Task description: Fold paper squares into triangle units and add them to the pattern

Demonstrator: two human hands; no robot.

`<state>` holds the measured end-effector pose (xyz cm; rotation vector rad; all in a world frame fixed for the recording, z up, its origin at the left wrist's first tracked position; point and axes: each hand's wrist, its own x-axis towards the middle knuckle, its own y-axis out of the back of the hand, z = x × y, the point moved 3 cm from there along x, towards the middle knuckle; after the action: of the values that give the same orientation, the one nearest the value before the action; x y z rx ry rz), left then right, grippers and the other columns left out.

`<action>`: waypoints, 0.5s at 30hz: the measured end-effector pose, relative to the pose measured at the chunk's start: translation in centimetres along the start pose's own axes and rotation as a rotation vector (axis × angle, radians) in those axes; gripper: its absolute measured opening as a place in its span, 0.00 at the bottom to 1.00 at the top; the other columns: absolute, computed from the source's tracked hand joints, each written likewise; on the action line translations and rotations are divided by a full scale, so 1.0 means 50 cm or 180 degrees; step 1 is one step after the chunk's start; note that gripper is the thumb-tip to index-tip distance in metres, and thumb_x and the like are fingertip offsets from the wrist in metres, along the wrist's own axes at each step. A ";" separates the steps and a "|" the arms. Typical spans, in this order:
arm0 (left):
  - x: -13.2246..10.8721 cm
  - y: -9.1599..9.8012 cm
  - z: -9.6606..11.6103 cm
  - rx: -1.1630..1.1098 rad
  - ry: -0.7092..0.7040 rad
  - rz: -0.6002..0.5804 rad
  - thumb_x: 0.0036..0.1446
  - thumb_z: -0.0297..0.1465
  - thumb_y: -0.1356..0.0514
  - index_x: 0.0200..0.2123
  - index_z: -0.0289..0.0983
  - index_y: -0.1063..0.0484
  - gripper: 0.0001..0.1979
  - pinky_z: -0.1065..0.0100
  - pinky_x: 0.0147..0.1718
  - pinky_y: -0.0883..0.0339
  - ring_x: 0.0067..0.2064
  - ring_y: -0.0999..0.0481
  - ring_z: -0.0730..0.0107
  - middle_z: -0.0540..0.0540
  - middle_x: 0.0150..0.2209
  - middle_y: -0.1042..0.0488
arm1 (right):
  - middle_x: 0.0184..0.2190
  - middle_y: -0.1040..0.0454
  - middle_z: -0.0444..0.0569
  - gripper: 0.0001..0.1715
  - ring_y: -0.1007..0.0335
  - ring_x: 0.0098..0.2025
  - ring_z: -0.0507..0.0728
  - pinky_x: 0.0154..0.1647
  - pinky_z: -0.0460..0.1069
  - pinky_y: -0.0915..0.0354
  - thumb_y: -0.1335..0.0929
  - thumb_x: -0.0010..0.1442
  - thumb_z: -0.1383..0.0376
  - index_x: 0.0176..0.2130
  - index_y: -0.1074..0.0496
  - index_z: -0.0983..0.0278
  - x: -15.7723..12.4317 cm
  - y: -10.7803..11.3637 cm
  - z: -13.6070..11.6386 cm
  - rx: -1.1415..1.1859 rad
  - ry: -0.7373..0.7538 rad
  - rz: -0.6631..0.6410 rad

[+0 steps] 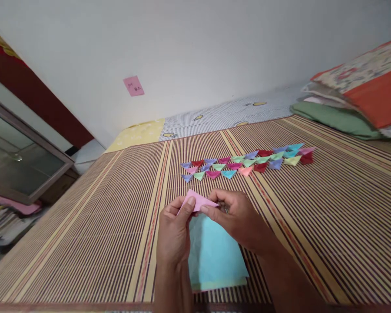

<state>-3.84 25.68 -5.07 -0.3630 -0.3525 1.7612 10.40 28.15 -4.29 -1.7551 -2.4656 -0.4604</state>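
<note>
Both of my hands pinch a small pink folded paper (198,201) just above a striped bamboo mat (84,243). My left hand (173,232) grips its left side with thumb and fingers closed. My right hand (237,217) pinches its right end. Under my hands lies a stack of paper sheets (215,256), light blue on top with a pale green edge showing at the bottom. Farther back on the mat, several small folded paper triangles (247,161) in pink, red, green, blue and purple lie in rows.
A white wall (182,43) with a pink sticky note (133,85) stands behind the mat. Folded bedding and pillows (355,91) are piled at the back right. A glass-fronted cabinet (16,161) and clutter sit at the left. Patterned sheets (221,115) line the far edge.
</note>
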 end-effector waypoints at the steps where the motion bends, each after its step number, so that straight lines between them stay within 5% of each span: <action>1: 0.001 0.001 0.000 0.0040 -0.0037 0.0001 0.46 0.38 0.24 0.27 0.33 0.20 0.14 0.72 0.30 0.33 0.27 0.27 0.72 0.49 0.23 0.24 | 0.24 0.36 0.39 0.12 0.43 0.28 0.50 0.27 0.47 0.47 0.30 0.62 0.63 0.28 0.29 0.64 0.000 -0.002 0.001 -0.0019 0.0002 0.0011; 15: 0.000 -0.005 0.002 0.0053 -0.0340 -0.0187 0.49 0.36 0.26 0.27 0.35 0.19 0.11 0.72 0.33 0.33 0.29 0.28 0.72 0.49 0.24 0.24 | 0.20 0.39 0.38 0.14 0.45 0.24 0.49 0.24 0.46 0.49 0.30 0.61 0.63 0.25 0.31 0.64 -0.001 0.000 -0.011 0.0166 0.0033 0.0103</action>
<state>-3.67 25.73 -4.85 -0.2447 -0.4203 1.7287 10.34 27.94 -3.77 -1.7653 -2.4155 -0.3980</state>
